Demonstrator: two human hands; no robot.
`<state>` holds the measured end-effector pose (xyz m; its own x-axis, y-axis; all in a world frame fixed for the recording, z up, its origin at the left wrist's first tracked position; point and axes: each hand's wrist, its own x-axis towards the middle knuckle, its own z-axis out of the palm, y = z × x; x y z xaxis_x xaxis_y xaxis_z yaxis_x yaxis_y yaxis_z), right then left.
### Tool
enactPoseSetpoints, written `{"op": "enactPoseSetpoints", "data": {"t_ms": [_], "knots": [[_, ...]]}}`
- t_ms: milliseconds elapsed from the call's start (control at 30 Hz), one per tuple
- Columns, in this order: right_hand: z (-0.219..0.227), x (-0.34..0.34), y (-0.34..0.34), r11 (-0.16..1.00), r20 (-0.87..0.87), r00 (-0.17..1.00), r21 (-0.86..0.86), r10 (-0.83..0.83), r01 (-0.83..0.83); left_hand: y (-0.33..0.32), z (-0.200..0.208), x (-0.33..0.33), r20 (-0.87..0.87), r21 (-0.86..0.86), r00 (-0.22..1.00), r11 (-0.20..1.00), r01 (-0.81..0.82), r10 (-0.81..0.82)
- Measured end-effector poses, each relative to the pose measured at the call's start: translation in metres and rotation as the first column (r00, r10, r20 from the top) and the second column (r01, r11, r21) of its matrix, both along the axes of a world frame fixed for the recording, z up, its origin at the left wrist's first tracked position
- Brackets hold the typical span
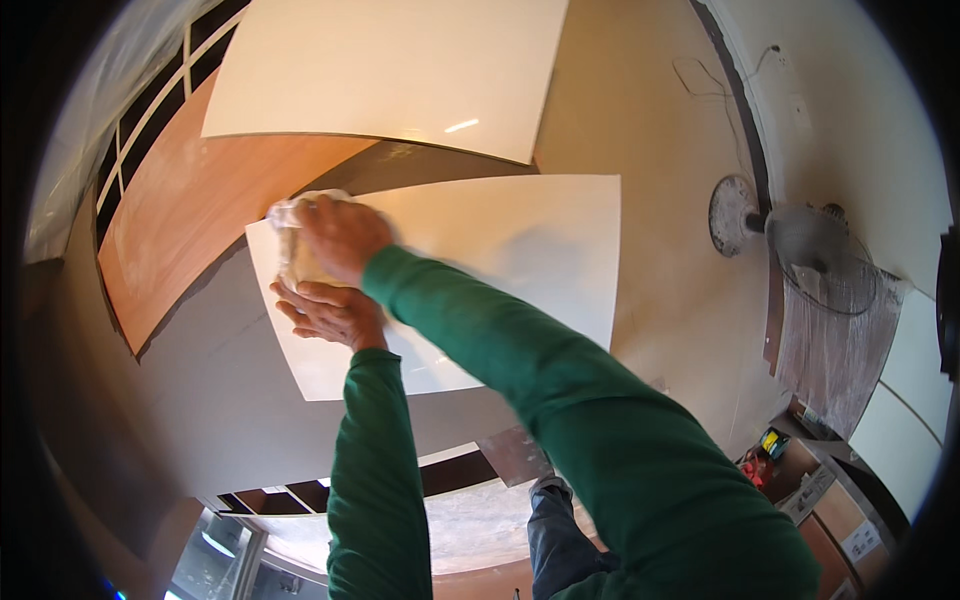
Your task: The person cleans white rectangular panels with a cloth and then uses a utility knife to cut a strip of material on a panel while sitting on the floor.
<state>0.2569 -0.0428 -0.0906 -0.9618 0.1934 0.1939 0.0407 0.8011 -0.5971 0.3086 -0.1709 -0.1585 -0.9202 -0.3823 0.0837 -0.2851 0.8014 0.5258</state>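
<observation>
A glossy white panel (520, 260) lies flat on a grey-brown surface. Near its left edge my right hand (345, 238), slightly blurred, presses a crumpled whitish cloth (291, 222) against it, fingers curled over the top. Below that, my left hand (332, 314) rests on the panel with its fingers stretched out, close to the cloth's lower end. My right forearm reaches across the panel and hides part of its middle. Whether the left fingertips touch the cloth is hard to make out.
Another white panel (390, 65) lies beyond, partly over an orange-brown board (215, 195). On the right stand a dusty fan (822, 260) and a board wrapped in clear film (838, 345). A cord (735, 95) runs along the wall. Clear plastic sheeting (95, 120) hangs far left.
</observation>
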Motion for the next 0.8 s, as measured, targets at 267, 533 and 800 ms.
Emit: {"op": "enactPoseSetpoints", "data": {"t_ms": [267,533,800], "knots": [[0.006,0.216,0.212,0.887,0.17,0.872,0.04,-0.46,0.46,0.043,0.065,-0.004,0.1,-0.259,0.995,0.965,0.028,-0.002],[0.015,0.233,0.229,0.781,0.262,0.745,0.062,-0.613,0.621,0.047,0.05,-0.011,0.057,-0.319,0.998,0.947,0.051,-0.035],[0.009,0.395,0.113,0.812,0.421,0.705,0.165,-0.571,0.559,0.054,0.063,-0.005,0.119,-0.268,0.993,0.962,0.06,-0.028]]}}
